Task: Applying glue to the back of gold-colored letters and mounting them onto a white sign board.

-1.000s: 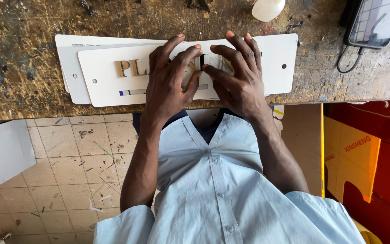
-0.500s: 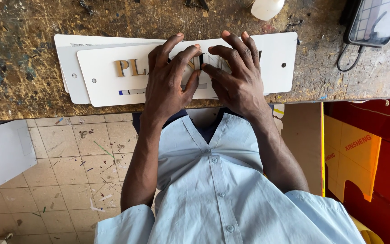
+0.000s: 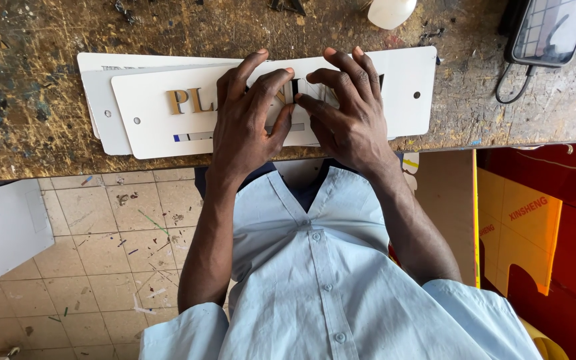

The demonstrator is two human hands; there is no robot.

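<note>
White sign plate (image 3: 168, 127) lies on scarred workbench (image 3: 35, 67) | left hand (image 3: 248, 120), right hand (image 3: 348, 113): fingers spread flat, pressing gold letters (image 3: 185, 101), gripping nothing | pose unchanged from a second ago, pressure held | phone (image 3: 551, 30) far right.

Pretty beat-up scarred wooden worktop (image 3: 48, 140), brown with dark stains, paint flecks and scratches all over. Below its near edge there's a beige tiled floor (image 3: 101, 253), grimy, littered with little scraps. Flat brown cardboard sheet (image 3: 445, 207) stands off the right end, next to red and orange cut board panels (image 3: 535, 233). Soft, even daylight.
</note>
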